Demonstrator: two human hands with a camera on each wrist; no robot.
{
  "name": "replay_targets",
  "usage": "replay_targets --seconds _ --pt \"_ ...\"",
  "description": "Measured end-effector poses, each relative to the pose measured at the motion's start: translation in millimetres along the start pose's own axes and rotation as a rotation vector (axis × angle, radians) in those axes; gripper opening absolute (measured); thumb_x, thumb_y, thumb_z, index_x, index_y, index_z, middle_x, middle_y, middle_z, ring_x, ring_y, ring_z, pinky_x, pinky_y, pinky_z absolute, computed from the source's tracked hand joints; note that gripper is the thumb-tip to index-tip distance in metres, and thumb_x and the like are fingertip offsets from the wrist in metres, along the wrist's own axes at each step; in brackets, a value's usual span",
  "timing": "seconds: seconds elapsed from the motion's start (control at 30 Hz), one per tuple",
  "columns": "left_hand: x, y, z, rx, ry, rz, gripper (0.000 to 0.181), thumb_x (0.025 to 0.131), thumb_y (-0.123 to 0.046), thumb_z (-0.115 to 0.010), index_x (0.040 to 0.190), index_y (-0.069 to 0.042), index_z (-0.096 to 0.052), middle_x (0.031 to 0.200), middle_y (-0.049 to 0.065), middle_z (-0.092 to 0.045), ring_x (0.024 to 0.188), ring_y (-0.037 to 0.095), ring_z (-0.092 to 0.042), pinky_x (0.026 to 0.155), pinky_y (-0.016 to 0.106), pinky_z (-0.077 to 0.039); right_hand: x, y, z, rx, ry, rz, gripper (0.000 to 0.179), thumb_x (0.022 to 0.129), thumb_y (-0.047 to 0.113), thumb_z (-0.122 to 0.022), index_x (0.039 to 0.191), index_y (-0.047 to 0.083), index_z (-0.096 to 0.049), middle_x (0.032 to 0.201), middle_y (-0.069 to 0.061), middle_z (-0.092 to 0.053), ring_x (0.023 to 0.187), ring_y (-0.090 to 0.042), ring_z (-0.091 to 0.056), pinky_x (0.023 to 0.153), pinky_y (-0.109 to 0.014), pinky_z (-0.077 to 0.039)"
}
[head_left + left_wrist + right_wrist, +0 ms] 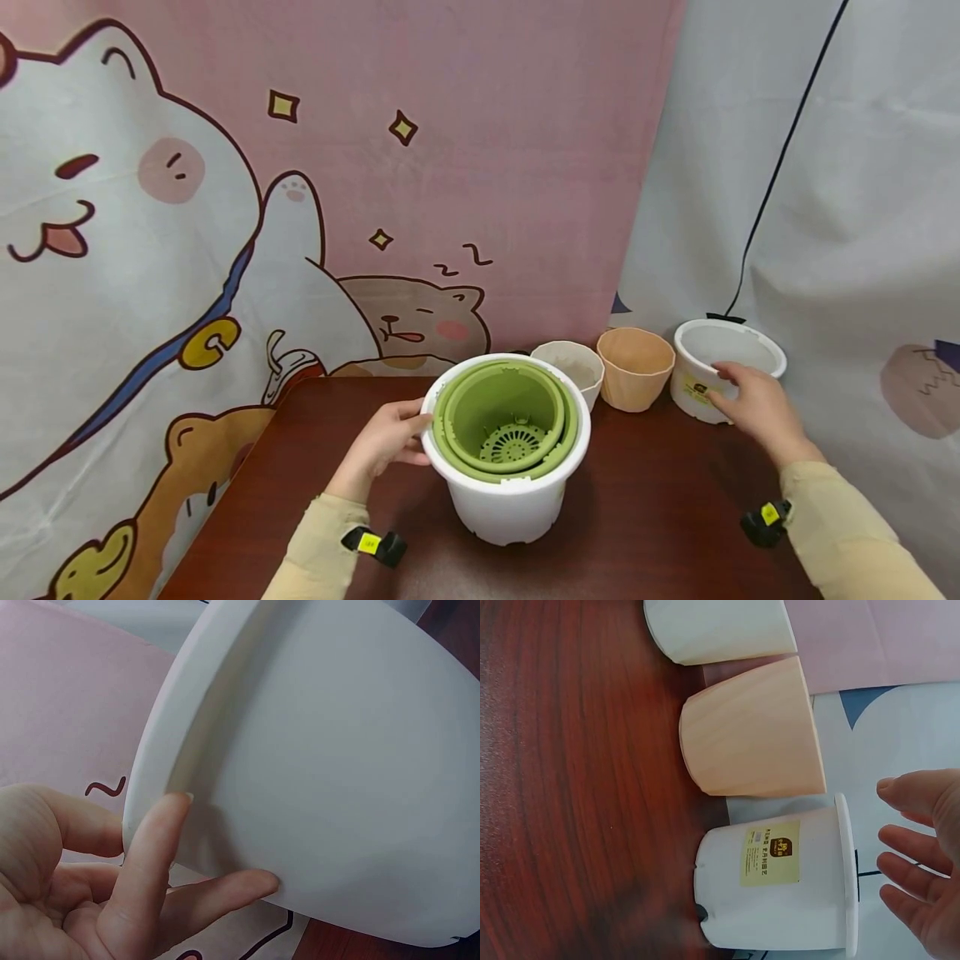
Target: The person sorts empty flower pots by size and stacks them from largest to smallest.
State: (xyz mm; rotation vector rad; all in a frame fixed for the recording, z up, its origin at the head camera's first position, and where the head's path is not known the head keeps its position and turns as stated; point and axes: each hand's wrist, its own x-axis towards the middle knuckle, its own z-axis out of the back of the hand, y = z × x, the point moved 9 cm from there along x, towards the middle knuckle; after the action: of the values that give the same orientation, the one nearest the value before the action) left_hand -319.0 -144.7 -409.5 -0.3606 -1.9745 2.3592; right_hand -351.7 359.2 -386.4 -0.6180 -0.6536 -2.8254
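Note:
In the head view a large white flowerpot [506, 508] stands at the middle of the table, with green pots [483, 408] nested inside it; the inner one has a slotted bottom. My left hand [384, 443] grips its left rim; the left wrist view shows fingers under the lip, against the pot's outer wall [337, 750]. At the far right, my right hand [759, 408] hovers by the near rim of another white flowerpot [690, 387]. Its fingers are loosely bent and apart from that pot in the right wrist view, where a yellow label [771, 853] shows.
A peach pot [636, 379] and a cream pot [588, 375] line the back of the dark wooden table [315, 475], between the two white pots. Behind them hangs a cartoon-printed curtain [525, 208]. A black cable [787, 142] runs down behind the right pot.

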Motion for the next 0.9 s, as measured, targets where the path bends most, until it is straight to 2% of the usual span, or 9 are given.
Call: replay_targets --seconds 0.33,0.53,0.73,0.9 --pt "-0.2 2.0 0.1 0.002 -0.008 0.01 0.045 0.1 -0.009 -0.053 0.143 0.006 -0.047 0.1 0.017 -0.066 0.07 0.023 -0.068 0.057 0.036 -0.062 9.1 -12 1 -0.026 -0.035 -0.013 0.05 0.082 0.011 -0.075 0.122 -0.011 -0.057 0.114 -0.037 -0.058 0.101 -0.053 -0.054 0.086 -0.067 -0.044" --pt "0.2 1.2 0.2 0.003 -0.011 0.008 0.046 0.101 -0.009 -0.053 0.143 0.006 -0.046 0.1 0.017 -0.067 0.07 0.023 -0.068 0.058 0.036 -0.062 14.5 -20 -4 -0.055 0.021 -0.028 0.055 0.082 0.015 -0.075 0.126 -0.01 -0.055 0.119 -0.037 -0.056 0.105 -0.054 -0.052 0.086 -0.069 -0.043" --pt "0.5 1.6 0.3 0.003 -0.012 0.006 0.046 0.101 -0.009 -0.053 0.144 0.006 -0.046 0.1 0.016 -0.067 0.07 0.023 -0.068 0.057 0.036 -0.062 17.7 -27 -12 -0.103 0.111 -0.056 0.06 0.085 0.023 -0.072 0.133 -0.006 -0.05 0.124 -0.039 -0.052 0.108 -0.057 -0.049 0.085 -0.072 -0.042" --pt "0.4 1.0 0.5 0.006 -0.013 0.004 0.046 0.101 -0.009 -0.053 0.144 0.006 -0.046 0.101 0.016 -0.067 0.07 0.023 -0.068 0.057 0.036 -0.062 20.0 -28 -17 -0.132 0.127 -0.033 0.061 0.083 0.019 -0.072 0.133 -0.006 -0.05 0.123 -0.039 -0.053 0.106 -0.058 -0.051 0.083 -0.073 -0.043"
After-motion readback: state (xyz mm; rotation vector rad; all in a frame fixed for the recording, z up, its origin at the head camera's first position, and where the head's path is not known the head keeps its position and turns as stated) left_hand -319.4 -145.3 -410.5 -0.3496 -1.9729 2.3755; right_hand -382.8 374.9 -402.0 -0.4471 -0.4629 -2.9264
